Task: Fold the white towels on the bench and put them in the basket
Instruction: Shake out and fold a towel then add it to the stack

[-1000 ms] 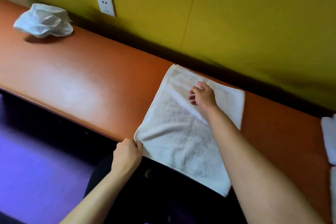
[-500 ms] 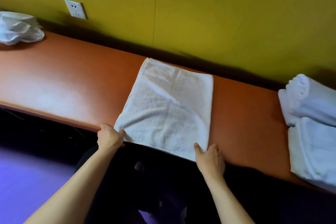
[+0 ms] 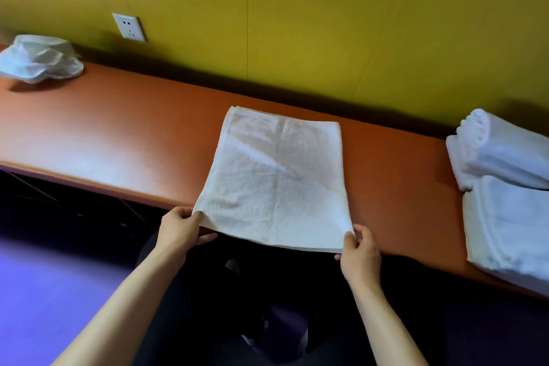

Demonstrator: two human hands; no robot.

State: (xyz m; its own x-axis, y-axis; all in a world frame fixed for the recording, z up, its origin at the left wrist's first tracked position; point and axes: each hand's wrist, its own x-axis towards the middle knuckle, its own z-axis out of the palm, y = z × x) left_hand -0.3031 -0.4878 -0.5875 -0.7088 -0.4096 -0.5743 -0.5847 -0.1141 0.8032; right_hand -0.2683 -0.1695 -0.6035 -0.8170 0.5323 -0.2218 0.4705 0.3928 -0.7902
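Lying flat across the orange bench [image 3: 124,128], the white towel [image 3: 276,178] is the thing everything else sits around: its far edge reaches toward the yellow wall [image 3: 326,24], and its near edge overhangs the bench's front lip, lifted slightly off the surface.

At the towel's near left corner, the left hand [image 3: 181,227] pinches the cloth, thumb on top and fingers curled beneath the edge. At the towel's near right corner, the right hand [image 3: 359,252] grips in the same way, thumb over the hem and fingers tucked under. Both forearms run back from these corners toward the camera. The towel appears to be more than one layer thick, as doubled edges show along its far side and its near hem.

To the right of the towel, well apart from it on the bench, a rolled towel [image 3: 499,154] rests against a folded towel stack [image 3: 511,235], the roll lying on the side nearer the wall. Far to the left of the towel, close to the wall, a crumpled towel [image 3: 40,58] sits in a loose heap on the bench. A white wall socket [image 3: 129,27] is fixed to the wall above and left of the towel, nearer the crumpled heap. Below the towel's overhanging edge the space is dark, and a purple floor [image 3: 44,291] shows to the left.
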